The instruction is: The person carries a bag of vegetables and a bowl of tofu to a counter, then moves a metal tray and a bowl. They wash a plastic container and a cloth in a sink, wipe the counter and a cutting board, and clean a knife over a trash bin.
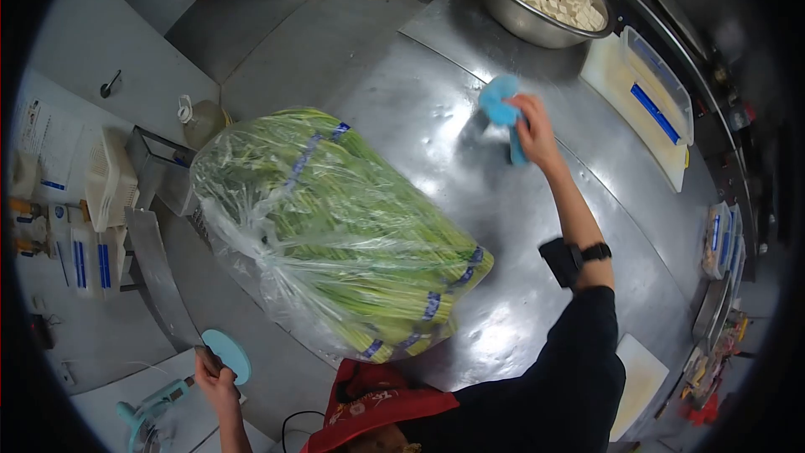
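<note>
My right hand (535, 127) grips a blue cloth (501, 99) over the steel table (520, 260). A loose end of the cloth hangs down toward the tabletop. At the lower left, my left hand (216, 377) is closed around the dark handle of a large knife (158, 273), whose long, wide blade points up and away. Between my hands lies a big clear plastic bag (268, 256), gathered on its near left side. Inside are long green vegetable stalks (369, 201), bundled with blue-printed bands.
A steel bowl (543, 27) of pale cut pieces stands at the far edge. Cutting boards (616, 80) (639, 382) and a clear plastic container (658, 88) line the right. A turquoise fan (155, 407) is at lower left, and a jug (201, 122) stands behind the bag.
</note>
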`<state>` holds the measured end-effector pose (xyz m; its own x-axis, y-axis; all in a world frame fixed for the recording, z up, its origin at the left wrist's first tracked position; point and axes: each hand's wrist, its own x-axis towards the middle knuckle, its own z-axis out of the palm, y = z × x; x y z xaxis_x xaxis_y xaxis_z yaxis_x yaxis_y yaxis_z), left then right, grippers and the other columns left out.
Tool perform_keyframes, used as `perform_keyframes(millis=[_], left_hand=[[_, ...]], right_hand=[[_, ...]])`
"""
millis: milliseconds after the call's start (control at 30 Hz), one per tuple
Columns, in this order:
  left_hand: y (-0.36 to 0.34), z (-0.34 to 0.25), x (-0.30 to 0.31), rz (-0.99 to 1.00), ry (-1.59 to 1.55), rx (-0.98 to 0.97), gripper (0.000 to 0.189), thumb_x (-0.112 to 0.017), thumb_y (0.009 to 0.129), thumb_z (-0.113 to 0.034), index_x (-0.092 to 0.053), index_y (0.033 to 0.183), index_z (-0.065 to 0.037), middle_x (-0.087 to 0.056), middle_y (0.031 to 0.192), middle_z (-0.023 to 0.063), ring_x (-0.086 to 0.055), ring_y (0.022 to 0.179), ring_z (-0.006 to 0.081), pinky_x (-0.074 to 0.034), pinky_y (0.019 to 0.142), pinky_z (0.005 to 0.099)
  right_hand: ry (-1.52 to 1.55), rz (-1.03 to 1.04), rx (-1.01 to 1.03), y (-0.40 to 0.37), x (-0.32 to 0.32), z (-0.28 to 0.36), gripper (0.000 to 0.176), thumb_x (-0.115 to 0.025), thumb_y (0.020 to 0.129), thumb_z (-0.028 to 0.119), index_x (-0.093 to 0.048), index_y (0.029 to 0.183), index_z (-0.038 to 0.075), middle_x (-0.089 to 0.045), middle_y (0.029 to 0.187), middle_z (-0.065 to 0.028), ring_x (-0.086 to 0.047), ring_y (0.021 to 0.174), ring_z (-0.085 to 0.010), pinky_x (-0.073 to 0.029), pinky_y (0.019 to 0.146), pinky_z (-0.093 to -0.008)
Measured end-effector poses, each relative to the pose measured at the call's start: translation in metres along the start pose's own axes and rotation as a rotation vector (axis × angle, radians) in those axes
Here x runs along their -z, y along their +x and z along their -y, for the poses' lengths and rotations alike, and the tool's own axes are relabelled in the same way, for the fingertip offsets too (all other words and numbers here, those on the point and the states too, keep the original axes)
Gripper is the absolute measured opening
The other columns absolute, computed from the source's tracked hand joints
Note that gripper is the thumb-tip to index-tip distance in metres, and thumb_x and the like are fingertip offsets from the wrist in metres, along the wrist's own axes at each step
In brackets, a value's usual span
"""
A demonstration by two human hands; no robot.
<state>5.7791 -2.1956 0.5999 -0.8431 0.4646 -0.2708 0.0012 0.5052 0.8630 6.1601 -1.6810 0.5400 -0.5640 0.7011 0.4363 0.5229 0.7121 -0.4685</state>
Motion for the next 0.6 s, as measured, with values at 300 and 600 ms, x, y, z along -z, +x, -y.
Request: perform_keyframes(millis=[300, 600], left_hand=[[0.084, 0.095, 0.051, 0.109, 0.049, -0.205, 0.025, -0.045, 0.062, -0.001, -0.046, 0.087, -0.002, -0.038, 0.066, -0.0016, -0.037, 0.052, 0.0059, -0.030, 0.044, 0.0193], [0.166, 0.097, 0.046, 0.218, -0.076, -0.085, 0.015, -0.049, 0.061, 0.003, -0.041, 0.071, -0.005, -0.031, 0.063, -0.0042, -0.029, 0.056, 0.0047, -0.024, 0.046, 0.0205]], right_hand=[[-0.569, 0.548, -0.169, -0.088, -0.025, 0.076, 0.048, -0.065, 0.061, 0.003, -0.060, 0.103, 0.024, -0.050, 0.111, -0.0054, -0.048, 0.100, -0.0246, -0.042, 0.079, -0.0379], [-0.428, 0.618, -0.468, -0.086, -0.021, 0.030, 0.036, -0.051, 0.062, -0.013, -0.053, 0.089, 0.011, -0.049, 0.096, -0.0140, -0.050, 0.087, -0.0366, -0.042, 0.075, -0.0389]])
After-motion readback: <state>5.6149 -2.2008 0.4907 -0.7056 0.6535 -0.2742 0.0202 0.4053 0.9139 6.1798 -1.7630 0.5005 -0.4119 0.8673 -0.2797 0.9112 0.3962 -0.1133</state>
